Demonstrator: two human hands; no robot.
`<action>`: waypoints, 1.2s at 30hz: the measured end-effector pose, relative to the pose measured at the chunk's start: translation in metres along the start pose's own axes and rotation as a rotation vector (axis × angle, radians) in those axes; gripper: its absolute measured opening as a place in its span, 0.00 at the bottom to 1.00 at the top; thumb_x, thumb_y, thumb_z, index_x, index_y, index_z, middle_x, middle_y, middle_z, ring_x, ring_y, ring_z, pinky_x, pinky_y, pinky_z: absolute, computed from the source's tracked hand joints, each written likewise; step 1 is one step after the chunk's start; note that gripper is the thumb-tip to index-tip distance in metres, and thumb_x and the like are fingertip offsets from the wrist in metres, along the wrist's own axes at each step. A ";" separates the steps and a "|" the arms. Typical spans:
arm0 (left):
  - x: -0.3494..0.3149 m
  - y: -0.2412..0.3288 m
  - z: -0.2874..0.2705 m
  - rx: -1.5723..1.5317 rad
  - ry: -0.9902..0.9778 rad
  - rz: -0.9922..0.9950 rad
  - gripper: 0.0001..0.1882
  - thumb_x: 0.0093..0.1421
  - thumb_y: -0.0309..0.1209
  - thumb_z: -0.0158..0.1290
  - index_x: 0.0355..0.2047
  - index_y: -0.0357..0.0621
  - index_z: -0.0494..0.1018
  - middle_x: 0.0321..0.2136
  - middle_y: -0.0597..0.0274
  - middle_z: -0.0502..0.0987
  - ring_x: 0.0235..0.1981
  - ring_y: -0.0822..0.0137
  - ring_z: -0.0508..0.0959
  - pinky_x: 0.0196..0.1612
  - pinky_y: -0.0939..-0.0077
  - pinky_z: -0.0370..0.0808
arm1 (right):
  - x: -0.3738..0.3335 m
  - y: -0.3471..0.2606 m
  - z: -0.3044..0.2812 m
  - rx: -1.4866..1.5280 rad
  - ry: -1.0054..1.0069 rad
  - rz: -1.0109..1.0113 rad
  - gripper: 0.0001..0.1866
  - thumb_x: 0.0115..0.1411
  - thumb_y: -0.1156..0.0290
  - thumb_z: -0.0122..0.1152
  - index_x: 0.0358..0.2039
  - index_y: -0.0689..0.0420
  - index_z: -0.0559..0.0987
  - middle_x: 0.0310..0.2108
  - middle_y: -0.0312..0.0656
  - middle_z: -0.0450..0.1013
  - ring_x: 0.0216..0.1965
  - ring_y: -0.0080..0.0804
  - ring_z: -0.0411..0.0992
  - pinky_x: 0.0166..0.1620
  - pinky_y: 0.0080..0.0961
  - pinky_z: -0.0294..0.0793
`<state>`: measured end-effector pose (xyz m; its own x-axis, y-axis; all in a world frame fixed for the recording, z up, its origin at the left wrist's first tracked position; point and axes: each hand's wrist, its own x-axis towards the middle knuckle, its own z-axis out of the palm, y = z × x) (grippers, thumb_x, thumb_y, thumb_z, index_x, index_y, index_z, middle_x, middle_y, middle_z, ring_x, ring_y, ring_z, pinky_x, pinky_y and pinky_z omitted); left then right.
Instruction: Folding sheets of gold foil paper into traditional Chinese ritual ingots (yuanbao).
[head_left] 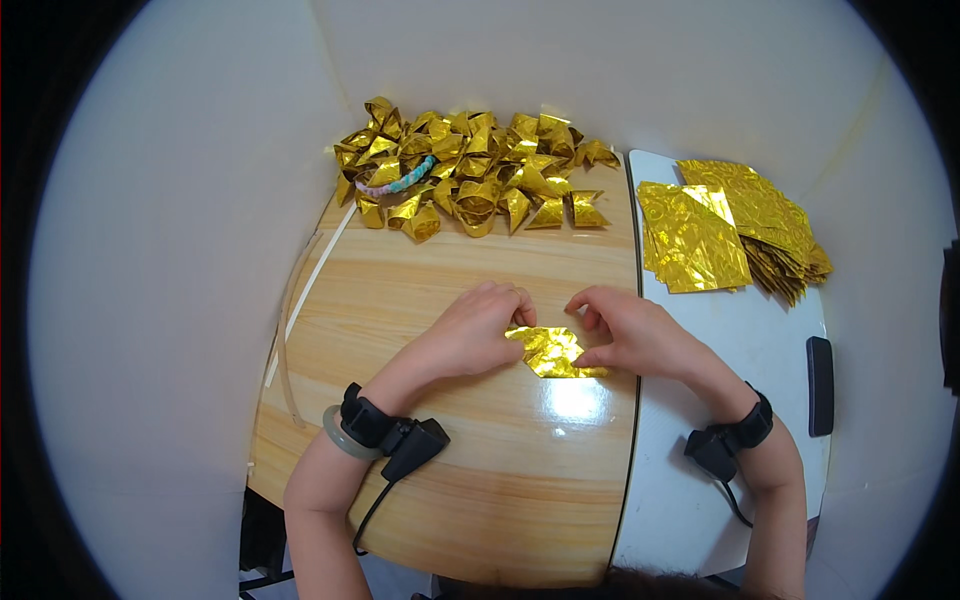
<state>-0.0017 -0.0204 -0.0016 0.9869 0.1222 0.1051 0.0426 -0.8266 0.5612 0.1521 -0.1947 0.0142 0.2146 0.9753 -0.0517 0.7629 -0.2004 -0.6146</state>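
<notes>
A folded piece of gold foil paper [552, 350] lies low over the wooden table. My left hand [488, 328] is closed on its left end, pinching it between thumb and fingers. At the right end, my right hand [638, 335] rests its thumb on the paper's edge. The index finger is raised apart from that thumb, and the other fingers are partly hidden. Each wrist wears a black strap with a small black device and a cable; a pale bangle [345, 437] circles the left forearm.
Many folded gold paper shapes [478, 203] are heaped at the back, with a pink and teal braided band [408, 178] among them. Flat gold sheets [695, 245] are stacked on the white board [690, 420] at right, near a black bar [820, 387]. Pale walls enclose the table.
</notes>
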 end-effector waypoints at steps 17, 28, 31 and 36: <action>0.000 -0.003 -0.004 -0.024 0.017 0.100 0.09 0.46 0.19 0.50 0.29 0.43 0.75 0.27 0.60 0.71 0.38 0.58 0.69 0.43 0.67 0.67 | 0.009 0.022 0.001 -0.202 0.216 -0.405 0.09 0.43 0.78 0.54 0.28 0.54 0.74 0.28 0.38 0.70 0.36 0.38 0.69 0.38 0.31 0.71; 0.000 0.000 -0.007 -0.002 -0.052 0.078 0.18 0.49 0.30 0.59 0.42 0.48 0.76 0.26 0.61 0.73 0.33 0.61 0.69 0.38 0.69 0.68 | 0.007 0.018 -0.011 -0.175 0.128 -0.336 0.10 0.45 0.76 0.51 0.31 0.55 0.75 0.30 0.39 0.70 0.38 0.38 0.68 0.40 0.33 0.70; 0.001 0.003 -0.008 -0.014 -0.069 0.017 0.20 0.46 0.30 0.60 0.42 0.46 0.75 0.23 0.61 0.73 0.30 0.62 0.70 0.35 0.69 0.68 | 0.010 0.028 -0.012 -0.279 0.178 -0.336 0.11 0.45 0.78 0.51 0.31 0.56 0.74 0.31 0.40 0.70 0.38 0.39 0.68 0.40 0.33 0.70; 0.004 0.007 -0.004 -0.019 -0.029 -0.019 0.19 0.45 0.29 0.61 0.40 0.42 0.75 0.19 0.61 0.72 0.24 0.62 0.72 0.29 0.69 0.69 | 0.010 0.015 0.005 -0.067 0.241 -0.436 0.10 0.48 0.78 0.51 0.33 0.57 0.75 0.33 0.42 0.69 0.40 0.42 0.67 0.43 0.34 0.69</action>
<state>0.0015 -0.0236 0.0059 0.9901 0.1216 0.0702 0.0590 -0.8136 0.5784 0.1629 -0.1874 0.0008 -0.0040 0.9222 0.3868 0.8487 0.2077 -0.4864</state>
